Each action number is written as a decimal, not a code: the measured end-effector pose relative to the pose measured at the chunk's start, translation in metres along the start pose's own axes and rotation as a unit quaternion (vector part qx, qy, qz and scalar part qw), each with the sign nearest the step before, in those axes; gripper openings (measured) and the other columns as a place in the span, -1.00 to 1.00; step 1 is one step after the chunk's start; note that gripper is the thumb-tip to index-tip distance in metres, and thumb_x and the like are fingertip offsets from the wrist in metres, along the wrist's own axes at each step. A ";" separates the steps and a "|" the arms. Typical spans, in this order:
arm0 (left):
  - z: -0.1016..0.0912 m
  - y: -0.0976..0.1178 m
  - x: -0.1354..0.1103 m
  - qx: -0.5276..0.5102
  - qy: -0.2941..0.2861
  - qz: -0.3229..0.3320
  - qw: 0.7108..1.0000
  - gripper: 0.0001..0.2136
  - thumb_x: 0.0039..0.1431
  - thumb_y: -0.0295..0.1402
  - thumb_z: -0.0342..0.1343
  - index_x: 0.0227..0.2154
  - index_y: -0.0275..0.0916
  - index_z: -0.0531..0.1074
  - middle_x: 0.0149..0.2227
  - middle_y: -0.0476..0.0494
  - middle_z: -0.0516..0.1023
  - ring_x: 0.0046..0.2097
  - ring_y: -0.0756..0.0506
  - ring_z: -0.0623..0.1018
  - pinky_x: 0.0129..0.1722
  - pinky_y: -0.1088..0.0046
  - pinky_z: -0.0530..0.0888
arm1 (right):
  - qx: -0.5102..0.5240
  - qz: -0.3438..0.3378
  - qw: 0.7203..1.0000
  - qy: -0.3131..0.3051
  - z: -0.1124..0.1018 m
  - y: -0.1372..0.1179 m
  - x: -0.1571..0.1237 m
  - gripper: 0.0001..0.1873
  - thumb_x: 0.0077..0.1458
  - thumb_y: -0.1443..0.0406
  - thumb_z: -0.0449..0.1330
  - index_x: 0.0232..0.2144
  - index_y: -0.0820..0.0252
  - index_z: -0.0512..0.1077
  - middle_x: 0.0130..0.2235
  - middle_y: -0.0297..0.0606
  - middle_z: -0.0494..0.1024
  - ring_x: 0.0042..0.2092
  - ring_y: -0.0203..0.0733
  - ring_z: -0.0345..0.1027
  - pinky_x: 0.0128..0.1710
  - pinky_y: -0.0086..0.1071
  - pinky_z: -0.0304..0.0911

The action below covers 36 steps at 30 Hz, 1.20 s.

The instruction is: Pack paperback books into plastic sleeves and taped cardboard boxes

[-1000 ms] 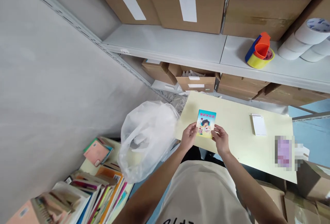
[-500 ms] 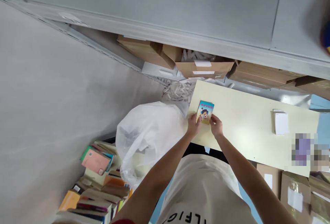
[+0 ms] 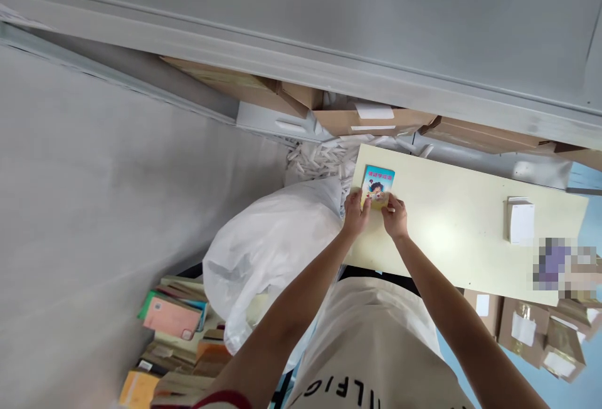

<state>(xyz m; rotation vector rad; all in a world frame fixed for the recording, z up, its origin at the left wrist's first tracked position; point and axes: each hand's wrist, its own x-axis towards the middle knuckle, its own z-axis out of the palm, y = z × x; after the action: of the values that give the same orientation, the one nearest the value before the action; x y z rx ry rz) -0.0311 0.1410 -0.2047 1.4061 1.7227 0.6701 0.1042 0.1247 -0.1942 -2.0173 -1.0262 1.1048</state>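
Observation:
A small children's booklet (image 3: 379, 178) with a blue top, a yellow lower part and a cartoon child on its cover is at the left end of the cream table (image 3: 451, 202). My left hand (image 3: 356, 213) grips its left edge, the thumb over the lower cover. At the lower right corner, my right hand (image 3: 395, 216) is closed on the booklet, its fingers bent. Whether the booklet rests on the tabletop or is slightly raised, I cannot tell.
Left of the table bulges a white plastic bag (image 3: 277, 227). Piled books (image 3: 172, 318) lie lower left. White paper rolls or strips (image 3: 320, 161) heap behind the bag. A white card stack (image 3: 521, 222) stands at right. Cardboard boxes (image 3: 522, 324) sit below; a grey shelf (image 3: 301, 26) overhangs.
The booklet has shifted slightly away from my body with both hands on it. My right hand has curled more at its lower right corner. The camera view has tilted a little.

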 end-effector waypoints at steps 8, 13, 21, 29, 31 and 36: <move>0.001 -0.003 0.004 -0.011 -0.009 -0.006 1.000 -0.52 0.29 -0.02 -0.09 0.11 -0.20 0.36 -0.04 -0.31 0.43 0.09 -0.23 0.40 0.16 0.11 0.30 | -0.018 0.015 1.000 0.001 0.003 -0.004 0.006 -0.43 -0.02 0.33 0.12 0.10 0.26 0.38 -0.03 -0.02 0.41 -0.25 -0.16 0.44 -0.14 -0.15 0.44; 0.003 -0.005 0.010 -0.024 -0.018 -0.012 0.999 -0.52 0.28 -0.01 -0.06 0.09 -0.22 0.38 -0.07 -0.30 0.43 0.07 -0.23 0.41 0.17 0.12 0.29 | -0.020 0.022 1.000 -0.005 0.004 -0.005 0.010 -0.40 -0.03 0.35 0.13 0.12 0.26 0.37 -0.02 -0.01 0.40 -0.23 -0.15 0.44 -0.09 -0.13 0.42; 0.004 -0.004 -0.002 -0.094 0.031 -0.084 0.992 -0.47 0.22 0.06 -0.04 0.08 -0.22 0.34 0.03 -0.32 0.41 0.12 -0.25 0.41 0.11 0.16 0.35 | 0.006 -0.022 0.999 0.041 -0.029 0.008 -0.033 -0.37 0.04 0.28 0.09 0.21 0.08 0.25 0.01 -0.07 0.39 0.00 -0.09 0.35 -0.10 -0.16 0.42; -0.014 0.041 -0.003 -0.165 0.042 0.022 0.985 -0.64 0.16 0.00 0.11 -0.14 -0.15 0.44 -0.12 -0.25 0.49 0.02 -0.32 0.49 -0.01 -0.03 0.43 | -0.004 -0.040 0.989 0.141 -0.135 0.035 -0.065 -0.62 0.04 0.18 0.08 -0.10 0.17 0.45 -0.08 -0.04 0.50 -0.10 -0.04 0.41 -0.15 -0.07 0.41; -0.019 0.077 0.003 -0.190 0.007 0.072 0.979 -0.68 0.15 0.00 0.12 -0.20 -0.12 0.47 -0.18 -0.21 0.53 -0.11 -0.27 0.55 -0.13 0.01 0.50 | -0.023 -0.105 0.977 0.184 -0.176 0.015 -0.048 -0.68 0.04 0.17 0.09 -0.18 0.16 0.47 -0.11 -0.07 0.52 -0.07 -0.01 0.41 -0.09 -0.03 0.36; -0.030 0.220 0.029 -0.186 -0.033 0.237 0.953 -0.72 0.17 -0.06 0.12 -0.23 -0.13 0.51 -0.24 -0.16 0.59 -0.19 -0.15 0.58 -0.11 0.16 0.52 | -0.003 -0.280 0.923 0.264 -0.289 -0.086 0.015 -0.61 0.09 0.12 0.15 -0.05 0.11 0.43 -0.03 -0.12 0.49 -0.01 -0.05 0.37 -0.02 -0.06 0.32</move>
<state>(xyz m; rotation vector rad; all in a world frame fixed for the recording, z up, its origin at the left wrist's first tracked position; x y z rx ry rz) 0.0618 0.2245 -0.0191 1.5510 1.1285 1.1271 0.3330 0.1401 0.0015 -1.7080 -1.1893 0.2363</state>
